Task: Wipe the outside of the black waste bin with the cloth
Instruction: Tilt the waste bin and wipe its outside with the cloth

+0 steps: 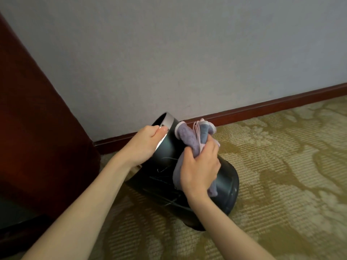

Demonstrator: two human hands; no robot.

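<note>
Left hand [146, 143] gripped the silver rim [170, 120] of the black waste bin [165, 177], fingers [150, 129] curled over the edge; bin sat tilted on the carpet [281, 166], its base down-right of those fingers; right hand [201, 166] clutched the bunched purple cloth [187, 141], pressed on the side wall just right of the left fingers; wiping looked underway; next move probably called for turning the bin to reach the other sides.

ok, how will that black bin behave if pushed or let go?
Probably tips over: the bin leans, only the left hand gripping its rim. Round wall, so it likely rolls on the carpet. Seems light: one hand props it.
</note>
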